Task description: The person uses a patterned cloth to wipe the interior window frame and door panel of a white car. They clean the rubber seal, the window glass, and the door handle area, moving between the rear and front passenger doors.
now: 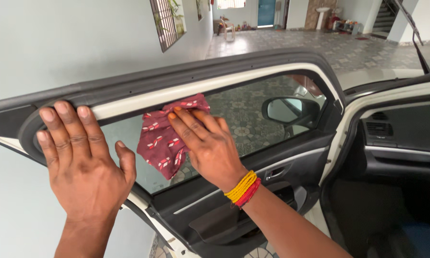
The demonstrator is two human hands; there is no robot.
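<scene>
Maroon cloth with a white-and-red pattern (163,138) lies flat against the inner face of the car door's window glass (253,119), just left of the frame's centre, with its upper edge tucked close under the white top bar of the door frame (186,91). The right hand (208,143) presses on it from the right: the fingers are stretched out and flat, not clenched, the fingertips resting on the cloth's upper right part while the palm lies on bare glass beside it. The cloth thus sits to the left of and under those fingers, its longer side running from upper right down to lower left, with a loose corner hanging toward the lower left. A band of yellow and red beads (243,188) circles that wrist

The left hand (83,160), at the lower left of the frame, is spread open over the black rubber edge of the door frame (28,129), fingers hooked lightly across its rounded corner; it holds nothing else and lies apart from the cloth, so the right hand is the nearer one. Through the glass the black side mirror (289,111) shows at centre right, and the dark dashboard (406,129) fills the right side
</scene>
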